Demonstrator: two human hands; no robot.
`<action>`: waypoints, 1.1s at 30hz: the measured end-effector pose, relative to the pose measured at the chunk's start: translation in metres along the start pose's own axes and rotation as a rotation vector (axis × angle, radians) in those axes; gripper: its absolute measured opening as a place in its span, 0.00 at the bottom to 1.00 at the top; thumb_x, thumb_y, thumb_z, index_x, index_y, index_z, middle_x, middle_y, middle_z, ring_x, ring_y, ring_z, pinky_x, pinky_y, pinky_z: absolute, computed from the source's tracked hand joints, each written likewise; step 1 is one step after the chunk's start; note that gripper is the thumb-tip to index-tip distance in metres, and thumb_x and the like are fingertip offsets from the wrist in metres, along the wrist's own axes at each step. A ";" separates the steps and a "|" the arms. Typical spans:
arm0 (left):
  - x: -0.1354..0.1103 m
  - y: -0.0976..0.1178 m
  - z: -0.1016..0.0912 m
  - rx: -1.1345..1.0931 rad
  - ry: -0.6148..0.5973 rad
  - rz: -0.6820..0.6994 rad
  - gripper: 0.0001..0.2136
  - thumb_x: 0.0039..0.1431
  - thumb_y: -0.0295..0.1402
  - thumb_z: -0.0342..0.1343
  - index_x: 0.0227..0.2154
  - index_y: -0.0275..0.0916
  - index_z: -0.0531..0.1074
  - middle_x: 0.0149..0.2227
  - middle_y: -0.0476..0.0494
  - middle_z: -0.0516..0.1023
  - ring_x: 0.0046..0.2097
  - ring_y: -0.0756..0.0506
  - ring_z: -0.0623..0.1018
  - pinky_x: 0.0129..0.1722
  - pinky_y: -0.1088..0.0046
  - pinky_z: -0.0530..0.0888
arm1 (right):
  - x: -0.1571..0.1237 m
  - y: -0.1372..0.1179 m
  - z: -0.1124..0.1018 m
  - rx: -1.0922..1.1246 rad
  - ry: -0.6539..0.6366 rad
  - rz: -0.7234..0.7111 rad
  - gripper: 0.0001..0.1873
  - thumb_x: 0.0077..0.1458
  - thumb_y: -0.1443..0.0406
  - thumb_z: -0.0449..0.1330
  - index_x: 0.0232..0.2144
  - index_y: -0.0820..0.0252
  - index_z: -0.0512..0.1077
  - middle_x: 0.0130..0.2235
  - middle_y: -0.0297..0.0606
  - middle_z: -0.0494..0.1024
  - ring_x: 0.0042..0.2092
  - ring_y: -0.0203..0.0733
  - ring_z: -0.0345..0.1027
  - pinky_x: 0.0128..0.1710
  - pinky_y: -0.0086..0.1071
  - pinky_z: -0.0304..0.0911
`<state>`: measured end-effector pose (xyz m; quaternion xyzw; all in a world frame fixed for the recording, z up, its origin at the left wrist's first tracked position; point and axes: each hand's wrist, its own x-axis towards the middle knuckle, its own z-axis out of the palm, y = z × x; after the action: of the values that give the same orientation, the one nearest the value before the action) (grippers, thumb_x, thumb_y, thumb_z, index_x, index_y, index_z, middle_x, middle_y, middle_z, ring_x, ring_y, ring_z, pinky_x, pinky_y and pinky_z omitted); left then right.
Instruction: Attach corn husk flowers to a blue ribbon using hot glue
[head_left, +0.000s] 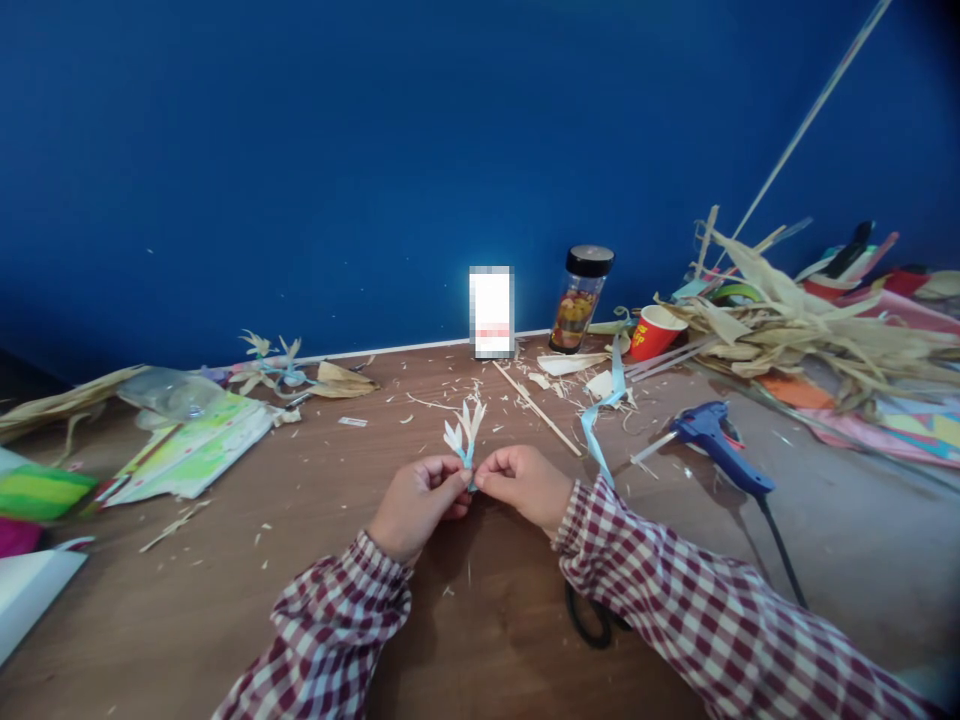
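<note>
My left hand (416, 503) and my right hand (527, 483) meet at the middle of the brown table (300, 580). Both pinch the base of a small husk flower (465, 430) with pale pointed petals, bound with light blue ribbon. The petals stand up above my fingertips. A light blue ribbon (600, 415) trails away to the right, past my right wrist. Both sleeves are red and white check.
A blue glue gun (716, 445) with its black cord lies at the right. Behind it are a heap of dried corn husks (802, 325), a red paper cup (654, 332), a black-lidded jar (579, 298) and a thin stick (536, 408). Printed paper (187, 450) and finished husk flowers (274, 368) lie left. Black scissors handles (589, 620) show under my right forearm.
</note>
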<state>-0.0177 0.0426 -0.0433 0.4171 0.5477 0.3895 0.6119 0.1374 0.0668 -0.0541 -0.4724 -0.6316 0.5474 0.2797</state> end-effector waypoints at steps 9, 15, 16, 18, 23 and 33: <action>0.001 -0.003 0.004 0.041 0.022 -0.009 0.11 0.42 0.37 0.59 0.26 0.35 0.69 0.21 0.53 0.70 0.24 0.53 0.70 0.25 0.77 0.72 | 0.005 0.012 0.001 -0.031 -0.057 0.049 0.12 0.44 0.59 0.57 0.24 0.64 0.70 0.16 0.26 0.59 0.19 0.27 0.46 0.17 0.23 0.42; 0.000 -0.004 0.005 0.073 0.059 0.014 0.10 0.42 0.38 0.59 0.23 0.36 0.69 0.19 0.55 0.65 0.22 0.54 0.67 0.24 0.77 0.71 | 0.003 0.006 0.001 -0.124 -0.037 0.075 0.12 0.44 0.60 0.56 0.25 0.64 0.72 0.16 0.26 0.59 0.19 0.28 0.46 0.17 0.24 0.42; 0.000 -0.003 0.006 0.084 0.052 0.017 0.10 0.42 0.38 0.58 0.22 0.36 0.69 0.19 0.55 0.65 0.22 0.54 0.67 0.24 0.77 0.71 | 0.002 0.004 0.001 -0.134 -0.036 0.077 0.12 0.43 0.60 0.56 0.24 0.65 0.72 0.16 0.26 0.59 0.19 0.28 0.46 0.17 0.24 0.42; -0.001 -0.002 0.006 0.105 0.037 0.021 0.09 0.42 0.37 0.59 0.21 0.36 0.68 0.19 0.55 0.64 0.22 0.54 0.66 0.23 0.77 0.71 | 0.000 0.000 0.001 -0.156 -0.035 0.077 0.11 0.43 0.61 0.56 0.24 0.65 0.72 0.16 0.27 0.60 0.19 0.28 0.48 0.17 0.24 0.43; -0.003 0.000 0.006 0.119 0.012 0.037 0.09 0.42 0.37 0.58 0.22 0.36 0.68 0.21 0.53 0.67 0.25 0.52 0.69 0.24 0.77 0.70 | -0.004 -0.006 0.000 -0.235 -0.038 0.067 0.10 0.42 0.62 0.55 0.24 0.64 0.72 0.17 0.28 0.62 0.20 0.29 0.51 0.19 0.24 0.46; -0.002 -0.006 0.006 0.291 -0.004 0.011 0.10 0.42 0.37 0.59 0.19 0.35 0.69 0.18 0.49 0.72 0.21 0.51 0.71 0.23 0.76 0.69 | -0.007 -0.010 0.001 -0.607 -0.025 -0.043 0.08 0.41 0.63 0.55 0.20 0.60 0.72 0.19 0.32 0.68 0.22 0.32 0.57 0.20 0.26 0.46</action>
<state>-0.0119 0.0382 -0.0483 0.5052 0.5947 0.3087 0.5439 0.1371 0.0604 -0.0437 -0.5142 -0.7795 0.3334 0.1297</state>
